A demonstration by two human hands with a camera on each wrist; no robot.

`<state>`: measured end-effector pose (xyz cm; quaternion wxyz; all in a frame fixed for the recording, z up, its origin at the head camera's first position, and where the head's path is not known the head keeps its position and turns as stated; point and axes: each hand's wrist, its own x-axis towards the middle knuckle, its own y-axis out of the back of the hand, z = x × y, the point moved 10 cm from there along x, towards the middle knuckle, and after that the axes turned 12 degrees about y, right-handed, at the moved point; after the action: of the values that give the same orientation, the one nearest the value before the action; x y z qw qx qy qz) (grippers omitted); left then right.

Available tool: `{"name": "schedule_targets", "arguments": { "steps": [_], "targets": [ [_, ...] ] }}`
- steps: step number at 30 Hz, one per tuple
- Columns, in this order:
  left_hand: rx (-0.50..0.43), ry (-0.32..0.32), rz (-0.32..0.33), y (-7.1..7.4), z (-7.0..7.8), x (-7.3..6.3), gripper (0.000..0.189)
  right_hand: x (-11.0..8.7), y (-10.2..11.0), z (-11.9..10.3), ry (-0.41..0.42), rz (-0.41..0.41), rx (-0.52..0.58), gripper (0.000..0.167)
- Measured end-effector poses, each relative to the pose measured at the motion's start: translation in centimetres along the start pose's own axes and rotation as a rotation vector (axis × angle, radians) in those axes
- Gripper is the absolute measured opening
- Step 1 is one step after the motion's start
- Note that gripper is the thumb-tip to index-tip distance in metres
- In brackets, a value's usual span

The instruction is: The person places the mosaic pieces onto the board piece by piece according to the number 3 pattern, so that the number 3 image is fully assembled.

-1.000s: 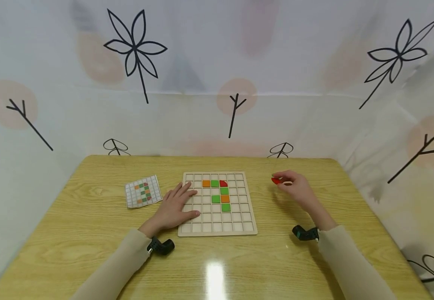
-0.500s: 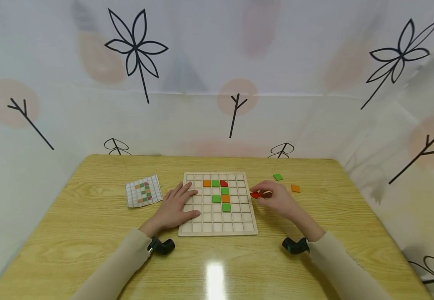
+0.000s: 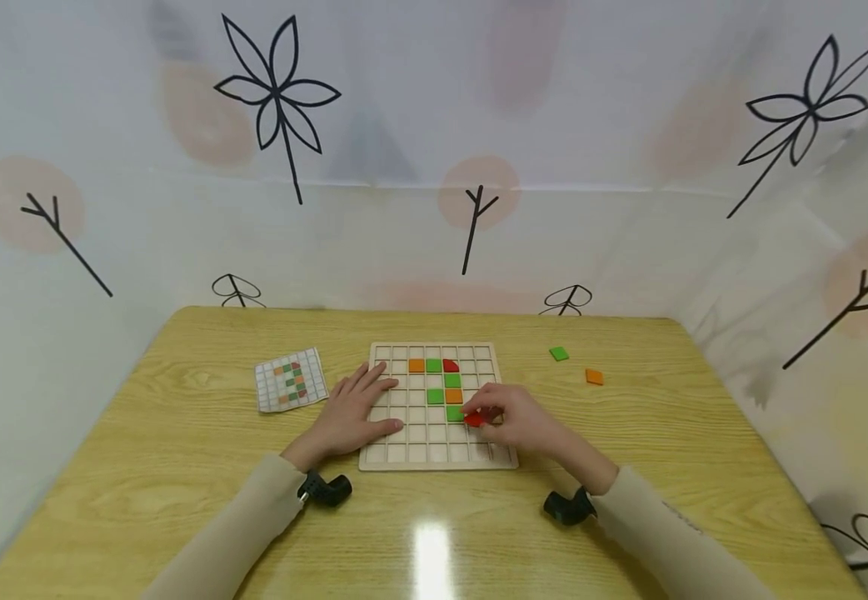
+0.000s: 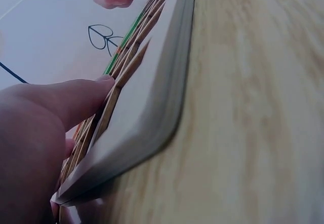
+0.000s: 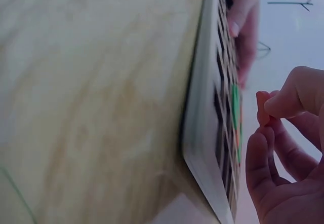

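My right hand (image 3: 520, 421) pinches a red tile (image 3: 474, 420) between thumb and fingers, just above the lower right part of a wooden grid board (image 3: 396, 457). In the right wrist view the tile (image 5: 262, 107) is seen edge-on, apart from the board. My left hand (image 3: 347, 412) lies spread on the board's left side, fingers straight. Set in the grid are green tiles, such as one green tile (image 3: 435, 397), two orange tiles, including an upper orange tile (image 3: 416, 366), and a red tile with one rounded corner (image 3: 451, 366).
Left of the board lies a paper card (image 3: 269, 400) printed with a grid of coloured squares. To the right, a loose green tile (image 3: 559, 354) and a loose orange tile (image 3: 594, 377) rest on the wooden table (image 3: 179, 450). A patterned cloth (image 3: 381, 250) hangs behind.
My right hand has carried the red tile leftward from the table's right side to over the board, uncovering the loose green and orange tiles. The left hand stays on the board.
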<state>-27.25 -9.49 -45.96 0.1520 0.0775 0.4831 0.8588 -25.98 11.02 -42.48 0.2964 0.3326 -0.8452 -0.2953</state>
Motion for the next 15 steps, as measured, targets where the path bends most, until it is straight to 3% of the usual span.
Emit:
{"name": "schedule_targets", "arguments": {
  "steps": [7,15],
  "targets": [
    [-0.001,0.002,0.0,-0.2,-0.2,0.2,0.07,0.4,-2.2,-0.6,0.036,-0.114,-0.032,0.028],
    [0.009,0.011,-0.002,-0.2,-0.3,0.2,0.071,0.5,-2.3,-0.6,0.045,-0.134,-0.084,0.022]
  ]
}}
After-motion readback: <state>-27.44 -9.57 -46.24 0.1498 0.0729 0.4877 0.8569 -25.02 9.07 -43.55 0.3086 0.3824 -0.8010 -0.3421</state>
